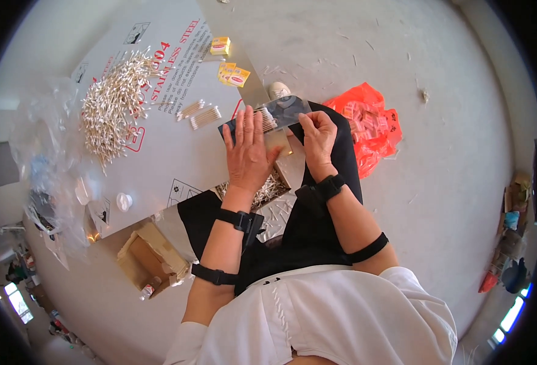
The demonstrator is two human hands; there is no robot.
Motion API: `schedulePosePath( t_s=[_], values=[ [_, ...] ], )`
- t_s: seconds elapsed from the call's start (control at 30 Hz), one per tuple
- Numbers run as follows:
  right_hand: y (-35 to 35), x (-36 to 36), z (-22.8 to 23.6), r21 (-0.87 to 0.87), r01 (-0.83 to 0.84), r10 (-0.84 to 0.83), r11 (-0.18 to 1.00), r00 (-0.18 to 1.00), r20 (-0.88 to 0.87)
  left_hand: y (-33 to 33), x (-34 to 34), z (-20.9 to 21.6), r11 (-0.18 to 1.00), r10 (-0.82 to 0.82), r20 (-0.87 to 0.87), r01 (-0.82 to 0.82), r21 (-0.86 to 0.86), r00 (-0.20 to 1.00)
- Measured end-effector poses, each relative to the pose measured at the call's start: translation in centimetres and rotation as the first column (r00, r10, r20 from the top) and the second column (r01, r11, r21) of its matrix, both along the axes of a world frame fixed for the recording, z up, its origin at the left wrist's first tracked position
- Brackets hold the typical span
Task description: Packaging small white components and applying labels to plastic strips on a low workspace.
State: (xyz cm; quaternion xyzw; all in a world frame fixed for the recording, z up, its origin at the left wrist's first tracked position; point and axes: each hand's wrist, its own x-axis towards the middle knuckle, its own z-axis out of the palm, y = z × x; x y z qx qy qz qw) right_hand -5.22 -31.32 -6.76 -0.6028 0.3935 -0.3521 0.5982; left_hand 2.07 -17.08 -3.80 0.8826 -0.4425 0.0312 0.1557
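My left hand (248,152) lies with its fingers stretched out over a clear plastic bag (293,111) holding a row of cotton swabs (267,119). Thumb and fingers of my right hand (319,140) pinch the bag's right end. Part of the bag is hidden under the left hand. Left of it, two small groups of cotton swabs (205,117) lie on the grey film-covered sheet (189,155). Farther left on that sheet rises a big heap of loose swabs (116,103). Below my hands, between the legs, a box (280,190) contains more swabs.
Yellow packets (234,75) and a yellow box (220,45) lie at the sheet's far edge. On the floor at right is a red plastic bag (366,121) with pink packs. A cardboard box (150,258) stands lower left. Crumpled clear plastic (46,140) hangs along the sheet's left side.
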Motion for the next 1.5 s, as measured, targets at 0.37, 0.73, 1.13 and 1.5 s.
schedulePosePath(
  t_s=[0.37, 0.73, 1.13, 1.5],
  values=[
    [0.0, 1.6, -1.8, 0.550, -0.177, 0.099, 0.816, 0.981, 0.169, -0.8, 1.5, -1.8, 0.995, 0.030, -0.042, -0.026, 0.097, 0.999],
    [0.6, 4.6, -2.3, 0.660, -0.253, -0.020, 0.707, 0.926, 0.377, -2.9, 3.4, -3.3, 0.557, -0.136, -0.640, -0.476, -0.680, 0.756],
    [0.6, 4.5, -2.8, 0.634, -0.230, -0.001, 0.739, 0.939, 0.343, -4.4, 2.8, -3.0, 0.619, -0.084, -0.604, -0.433, -0.655, 0.793],
    [0.2, 3.6, -2.3, 0.747, -0.330, -0.068, 0.577, 0.892, 0.447, -5.2, 2.4, -3.1, 0.589, -0.105, -0.599, -0.436, -0.680, 0.794]
  ],
)
